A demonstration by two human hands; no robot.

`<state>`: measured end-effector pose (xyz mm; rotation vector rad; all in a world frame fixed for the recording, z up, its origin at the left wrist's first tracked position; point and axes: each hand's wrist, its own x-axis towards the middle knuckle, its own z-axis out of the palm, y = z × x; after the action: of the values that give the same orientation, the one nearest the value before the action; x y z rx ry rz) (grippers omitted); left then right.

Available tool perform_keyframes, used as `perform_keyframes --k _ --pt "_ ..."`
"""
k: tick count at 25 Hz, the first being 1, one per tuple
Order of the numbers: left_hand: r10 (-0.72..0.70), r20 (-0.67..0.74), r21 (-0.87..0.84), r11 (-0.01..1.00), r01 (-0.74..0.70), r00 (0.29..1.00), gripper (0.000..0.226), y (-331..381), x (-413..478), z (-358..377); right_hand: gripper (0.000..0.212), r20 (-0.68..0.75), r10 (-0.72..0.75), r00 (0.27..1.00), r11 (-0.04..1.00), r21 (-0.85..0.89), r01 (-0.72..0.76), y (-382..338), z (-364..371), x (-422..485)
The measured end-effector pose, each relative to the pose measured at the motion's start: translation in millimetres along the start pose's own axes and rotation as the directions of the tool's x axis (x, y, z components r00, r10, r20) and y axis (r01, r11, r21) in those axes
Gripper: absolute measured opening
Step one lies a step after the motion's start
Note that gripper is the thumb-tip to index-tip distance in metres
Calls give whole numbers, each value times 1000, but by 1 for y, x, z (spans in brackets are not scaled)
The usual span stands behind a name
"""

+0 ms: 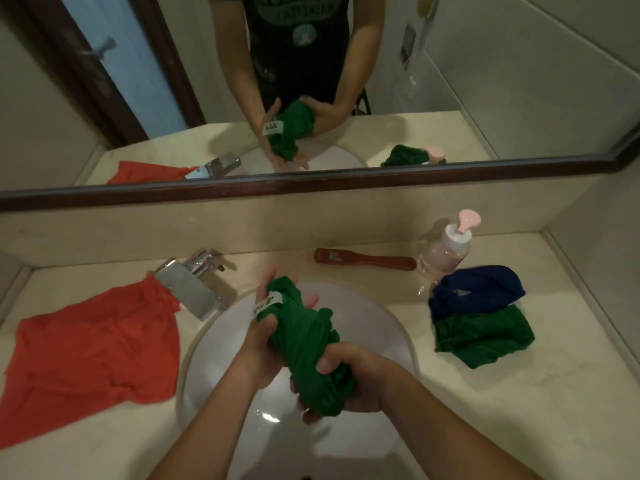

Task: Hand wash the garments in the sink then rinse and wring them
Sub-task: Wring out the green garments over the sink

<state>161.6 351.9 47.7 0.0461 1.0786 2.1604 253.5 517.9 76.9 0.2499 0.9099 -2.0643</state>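
Your right hand (349, 375) is curled tight round the lower end of the twisted green garment (304, 344). Your left hand (263, 334) grips the upper end by the white label (268, 303), thumb over the cloth and fingers reaching up behind it, so the roll hangs above the white sink (384, 317). On the surface (519, 410) to your left, a red garment (93, 348) lies spread with a corner at the chrome tap (194, 289); to your right, a blue garment (478, 285) is bunched against a second green piece (485, 337), near the pump bottle (446, 251) and a red-brown handle (367, 259).
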Motion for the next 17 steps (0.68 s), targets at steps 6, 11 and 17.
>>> perform_keyframes --k 6,11,17 --pt "40 39 -90 995 -36 998 41 4 4 26 76 134 55 989 992 102 -69 3 -13 1" --pt "-28 -46 -100 995 24 999 50 26 7 29 79 46 72 996 997 -40 -70 -25 -8 -12" --pt "-104 -371 339 910 239 923 32 40 26 28 107 -594 88 800 514 -661 -547 -79 30 17"
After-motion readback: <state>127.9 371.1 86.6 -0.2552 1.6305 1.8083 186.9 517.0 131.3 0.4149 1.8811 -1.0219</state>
